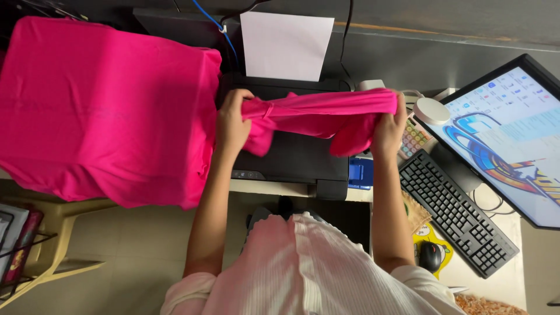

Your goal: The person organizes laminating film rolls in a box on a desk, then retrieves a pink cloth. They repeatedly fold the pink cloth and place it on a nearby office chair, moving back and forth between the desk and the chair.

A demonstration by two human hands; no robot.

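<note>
Two hands, left hand (232,125), right hand (389,129), pink cloth (326,114) stretched between their grips

Beige tiled floor (134,245), grey wall (443,17), a desk (513,233) with monitor (513,140) and keyboard (458,213).

Garment (326,114), bunched: hot pink, plain. Draped cloth (105,111): same hot pink, unpatterned. Printer (297,157): black; its paper sheet (284,44): white. Keyboard (458,213): black keys, white legends. Mouse (430,255): black, on a yellow pad (434,238) with a cartoon print. Monitor (513,140): black frame, blue and orange swirls on screen. Calculator (413,139): pastel multicoloured keys. Person's top (303,274): white, ribbed stripes.
</note>
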